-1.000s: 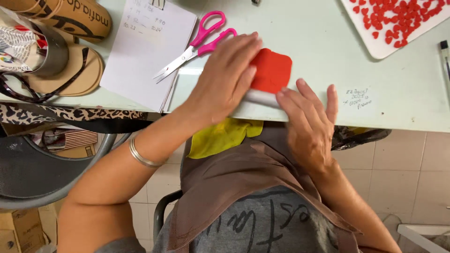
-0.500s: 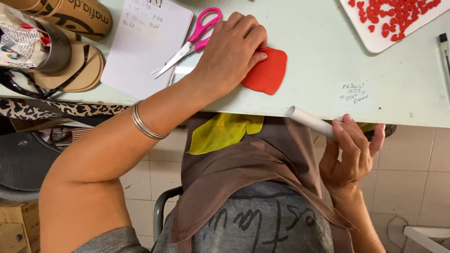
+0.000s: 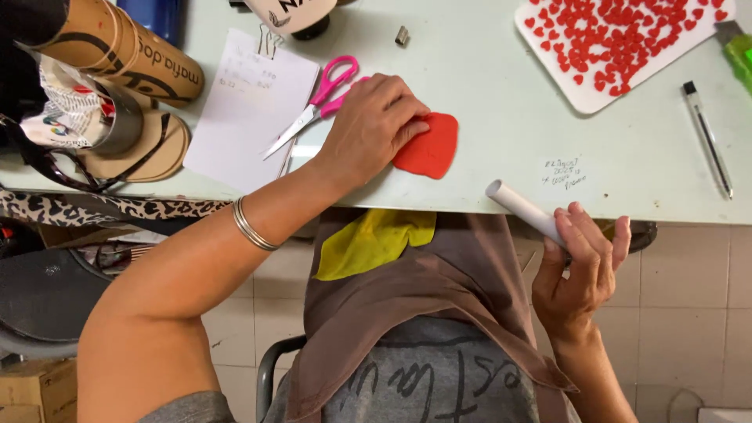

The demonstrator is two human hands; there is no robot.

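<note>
A flat red clay sheet (image 3: 430, 149) lies near the front edge of the pale green table (image 3: 501, 117). My left hand (image 3: 372, 129) rests palm down on the sheet's left part, fingers pressing it. My right hand (image 3: 578, 270) is off the table, below its edge, gripping a white cylinder roller (image 3: 523, 210) that tilts up toward the table edge. Pink-handled scissors (image 3: 317, 102) lie just left of my left hand, on a white paper sheet (image 3: 239, 117).
A white tray (image 3: 595, 90) of several small red hearts sits at the back right. A pen (image 3: 707, 137) and a green cutter (image 3: 736, 47) lie at the far right. Cardboard tubes (image 3: 133, 59), a tape roll and sunglasses crowd the left.
My right hand lifted the white roller off the red clay and drew it down below the table edge. My left hand stayed pressed on the clay.
</note>
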